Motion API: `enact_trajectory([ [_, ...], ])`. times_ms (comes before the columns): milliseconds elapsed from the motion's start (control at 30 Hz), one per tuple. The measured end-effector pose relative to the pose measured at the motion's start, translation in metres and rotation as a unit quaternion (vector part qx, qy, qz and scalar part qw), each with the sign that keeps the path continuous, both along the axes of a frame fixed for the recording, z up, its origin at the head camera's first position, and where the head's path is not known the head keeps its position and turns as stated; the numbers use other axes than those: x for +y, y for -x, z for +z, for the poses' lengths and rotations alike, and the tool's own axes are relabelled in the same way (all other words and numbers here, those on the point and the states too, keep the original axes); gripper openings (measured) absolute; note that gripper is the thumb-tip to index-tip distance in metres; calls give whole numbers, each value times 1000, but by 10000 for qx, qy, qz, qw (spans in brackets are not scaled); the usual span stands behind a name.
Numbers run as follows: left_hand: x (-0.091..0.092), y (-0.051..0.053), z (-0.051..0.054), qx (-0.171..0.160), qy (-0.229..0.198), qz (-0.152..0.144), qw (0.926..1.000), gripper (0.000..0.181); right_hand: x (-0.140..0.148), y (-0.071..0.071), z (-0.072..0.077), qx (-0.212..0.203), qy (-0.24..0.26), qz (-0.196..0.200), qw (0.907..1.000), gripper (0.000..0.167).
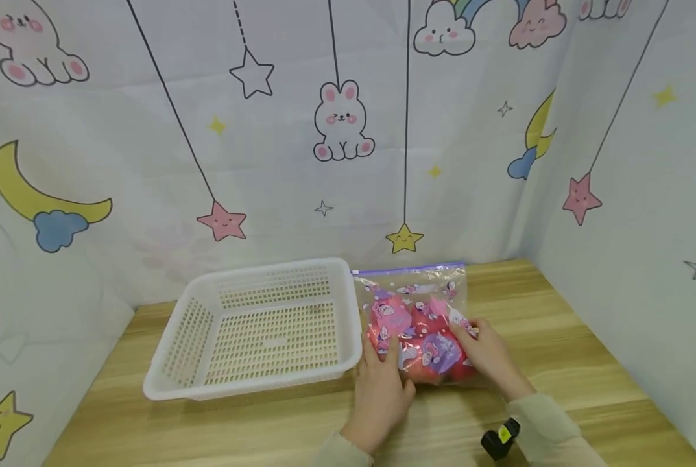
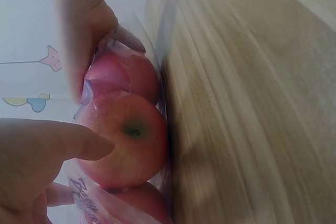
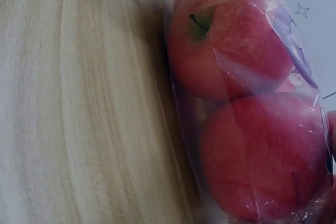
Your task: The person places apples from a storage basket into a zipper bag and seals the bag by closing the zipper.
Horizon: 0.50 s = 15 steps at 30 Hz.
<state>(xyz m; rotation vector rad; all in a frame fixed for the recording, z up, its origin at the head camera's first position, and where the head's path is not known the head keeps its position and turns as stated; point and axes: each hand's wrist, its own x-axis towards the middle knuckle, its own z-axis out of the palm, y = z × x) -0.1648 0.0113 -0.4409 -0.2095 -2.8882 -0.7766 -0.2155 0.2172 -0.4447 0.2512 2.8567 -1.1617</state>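
A clear zip bag [image 1: 403, 279] with a purple slider strip and printed cartoon figures lies on the table, holding several red apples [image 2: 126, 140]. My left hand [image 1: 379, 392] rests on the bag's lower left, its fingers fairly straight over the top. In the left wrist view its thumb lies against an apple's side. My right hand [image 1: 493, 360] grips the bag's right side, with fingers and thumb bent around an apple there. Through the plastic, two apples [image 3: 262, 156] show close up in the right wrist view. Parts of the fingers on the far side are hidden.
Left of the bag stands a white plastic basket [image 1: 350, 311] with slotted walls, its right rim close beside the bag. The wooden table [image 1: 564, 363] meets cartoon-printed curtains [image 1: 277, 175] at the back and sides. A black device [image 1: 499, 441] sits by the right wrist.
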Motion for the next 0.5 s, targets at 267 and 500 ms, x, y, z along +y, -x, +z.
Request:
enact_trajectory([
  [267,-5,-4,11,153,658,-452,9967,74,2,1,12,364,-409,300,9980,79],
  [500,-33,-1,50,1926,1403,-1705,9561,59,11,11,37,1811,-2163,1040,9537,79],
])
